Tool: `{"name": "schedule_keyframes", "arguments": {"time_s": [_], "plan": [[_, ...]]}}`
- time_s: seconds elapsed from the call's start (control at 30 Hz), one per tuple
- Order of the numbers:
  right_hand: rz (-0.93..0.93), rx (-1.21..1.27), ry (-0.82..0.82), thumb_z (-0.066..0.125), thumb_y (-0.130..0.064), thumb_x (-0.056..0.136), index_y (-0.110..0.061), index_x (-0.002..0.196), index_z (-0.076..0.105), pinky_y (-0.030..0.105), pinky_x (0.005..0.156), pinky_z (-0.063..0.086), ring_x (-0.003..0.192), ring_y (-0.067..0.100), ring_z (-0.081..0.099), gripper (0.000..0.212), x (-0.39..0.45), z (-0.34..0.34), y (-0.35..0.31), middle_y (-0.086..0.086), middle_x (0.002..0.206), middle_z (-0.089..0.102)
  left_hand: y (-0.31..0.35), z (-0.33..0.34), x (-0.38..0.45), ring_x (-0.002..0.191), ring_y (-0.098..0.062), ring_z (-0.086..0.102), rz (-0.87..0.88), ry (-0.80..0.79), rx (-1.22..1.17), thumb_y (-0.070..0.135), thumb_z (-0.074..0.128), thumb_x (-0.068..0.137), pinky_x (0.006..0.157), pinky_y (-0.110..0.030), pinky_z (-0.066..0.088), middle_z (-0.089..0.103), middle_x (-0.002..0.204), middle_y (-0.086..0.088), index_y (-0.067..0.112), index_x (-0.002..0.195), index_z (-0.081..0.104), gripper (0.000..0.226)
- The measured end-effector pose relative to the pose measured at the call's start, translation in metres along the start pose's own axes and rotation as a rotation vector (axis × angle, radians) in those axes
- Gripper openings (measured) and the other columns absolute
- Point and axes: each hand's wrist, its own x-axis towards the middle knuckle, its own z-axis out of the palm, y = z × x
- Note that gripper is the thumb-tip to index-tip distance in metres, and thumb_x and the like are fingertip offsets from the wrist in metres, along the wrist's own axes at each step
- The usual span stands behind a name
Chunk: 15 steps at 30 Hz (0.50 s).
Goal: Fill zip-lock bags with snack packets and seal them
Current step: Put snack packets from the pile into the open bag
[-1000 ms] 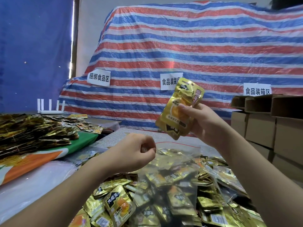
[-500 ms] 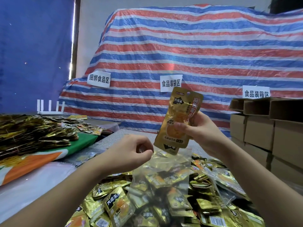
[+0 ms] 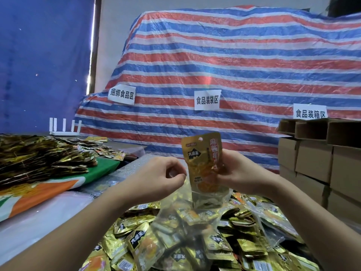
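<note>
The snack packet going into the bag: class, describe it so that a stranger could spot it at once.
Start at the striped tarp and drop to the right hand in front of it. The snack packet is the gold one pinched upright there, its lower end entering the clear zip-lock bag. All other packets lie flat in heaps.

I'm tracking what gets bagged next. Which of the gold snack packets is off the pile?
The packet gripped upright in the right hand, its lower end entering the clear bag that the left hand pinches. The others lie loose in the pile.
</note>
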Motion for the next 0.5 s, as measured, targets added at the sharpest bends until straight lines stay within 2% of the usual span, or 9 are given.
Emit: {"name": "schedule_keyframes", "arguments": {"time_s": [0.13, 0.2, 0.27, 0.33, 0.4, 0.47, 0.5], "plan": [[-0.005, -0.148, -0.015, 0.078, -0.021, 0.086, -0.02, 0.114, 0.07, 0.036, 0.082, 0.06, 0.094, 0.017, 0.072, 0.029, -0.001, 0.003, -0.004, -0.003, 0.102, 0.075, 0.004, -0.002, -0.003, 0.075, -0.021, 0.061, -0.003, -0.007, -0.006, 0.048, 0.054, 0.084, 0.07, -0.042, 0.051, 0.064, 0.078, 0.003, 0.024, 0.091, 0.065, 0.027], [0.005, -0.219, -0.013, 0.078, -0.025, 0.087, -0.021, 0.108, 0.075, 0.038, 0.077, 0.06, 0.087, 0.017, 0.072, 0.022, -0.002, 0.003, -0.004, -0.003, 0.096, 0.076, 0.002, -0.004, -0.005, 0.078, -0.028, 0.062, 0.004, -0.037, -0.038, 0.052, 0.059, 0.085, 0.07, -0.045, 0.05, 0.065, 0.081, -0.005, 0.025, 0.09, 0.064, 0.028], [0.025, -0.258, -0.024, 0.077, -0.022, 0.087, -0.021, 0.102, 0.077, 0.036, 0.077, 0.06, 0.083, 0.011, 0.072, 0.016, -0.003, 0.002, -0.004, -0.006, 0.092, 0.076, -0.002, -0.004, -0.007, 0.081, -0.03, 0.063, 0.019, -0.063, -0.08, 0.038, 0.067, 0.09, 0.074, -0.046, 0.052, 0.066, 0.084, -0.006, 0.025, 0.091, 0.066, 0.013], [0.046, -0.268, -0.051, 0.076, -0.022, 0.088, -0.019, 0.091, 0.076, 0.034, 0.073, 0.056, 0.074, 0.005, 0.066, 0.005, -0.003, 0.001, -0.005, -0.002, 0.085, 0.074, -0.007, -0.003, -0.009, 0.079, -0.025, 0.067, 0.031, -0.043, -0.064, 0.019, 0.066, 0.093, 0.078, -0.049, 0.055, 0.069, 0.082, -0.005, 0.02, 0.091, 0.067, 0.002], [0.07, -0.313, -0.085, 0.072, -0.026, 0.09, -0.015, 0.087, 0.073, 0.039, 0.07, 0.052, 0.07, 0.009, 0.059, 0.012, -0.003, 0.0, -0.007, 0.007, 0.084, 0.07, -0.011, -0.001, -0.01, 0.077, -0.021, 0.07, 0.035, 0.019, -0.1, 0.006, 0.063, 0.093, 0.078, -0.046, 0.058, 0.07, 0.08, -0.006, 0.016, 0.099, 0.067, 0.013], [0.111, -0.362, -0.138, 0.068, -0.032, 0.093, -0.013, 0.09, 0.071, 0.046, 0.074, 0.052, 0.076, 0.023, 0.063, 0.02, -0.003, -0.002, -0.008, 0.011, 0.088, 0.069, -0.011, 0.001, -0.012, 0.073, -0.023, 0.072, 0.015, 0.093, -0.205, 0.0, 0.064, 0.091, 0.074, -0.042, 0.06, 0.072, 0.08, -0.008, 0.024, 0.112, 0.064, 0.032], [0.122, -0.375, -0.163, 0.065, -0.035, 0.094, -0.014, 0.091, 0.07, 0.045, 0.074, 0.052, 0.078, 0.025, 0.064, 0.022, -0.002, -0.002, -0.01, 0.01, 0.089, 0.069, -0.011, 0.001, -0.013, 0.073, -0.023, 0.073, 0.006, 0.12, -0.244, 0.0, 0.065, 0.09, 0.073, -0.042, 0.061, 0.073, 0.081, -0.007, 0.028, 0.114, 0.061, 0.037]]}}
